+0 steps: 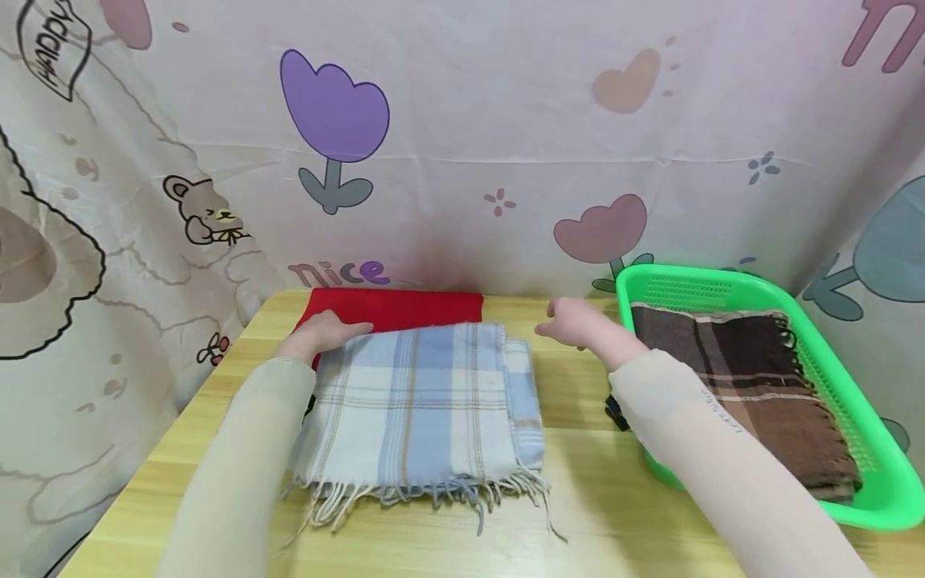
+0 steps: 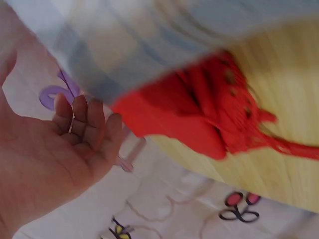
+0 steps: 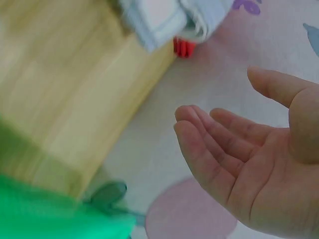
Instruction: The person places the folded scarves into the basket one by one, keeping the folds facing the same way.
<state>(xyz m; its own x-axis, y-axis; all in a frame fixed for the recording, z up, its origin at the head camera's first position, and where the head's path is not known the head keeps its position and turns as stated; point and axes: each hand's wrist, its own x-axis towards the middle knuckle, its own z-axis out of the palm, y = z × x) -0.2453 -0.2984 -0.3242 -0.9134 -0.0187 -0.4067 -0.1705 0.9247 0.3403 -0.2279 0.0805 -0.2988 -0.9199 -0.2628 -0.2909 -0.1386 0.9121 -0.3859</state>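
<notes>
Left hand [image 1: 325, 331] at the corner, right hand [image 1: 574, 323] out wide

And it's the left hand up at ten o'clock on the blue-and-white plaid cloth [image 1: 415, 405], our clock face here, its fringe [image 1: 338, 496] spilling toward six! Fingers loosely bent, nothing clamped in them, thumb over by the corner; whether skin meets fabric, I cannot tell. Across at two o'clock, the right hand: palm empty, thumb well off from softly curved fingers, apart from the cloth and above the worktop [image 1: 578, 498].

Why so wide? It looks like one hand for each far corner, a balanced stance. The plaid cloth lies on the worktop between both arms, fringed edge nearest the person, which to my eye puts it within easy reach of either side. Behind it at twelve, here's the red cloth [image 1: 405, 309], running partly beneath; stacking like that probably saves room. Now out to three o'clock: the green basket [image 1: 679, 273], a brown plaid cloth [image 1: 766, 377] lying folded inside, its walls seemingly there to keep that one separate from the other two.
</notes>
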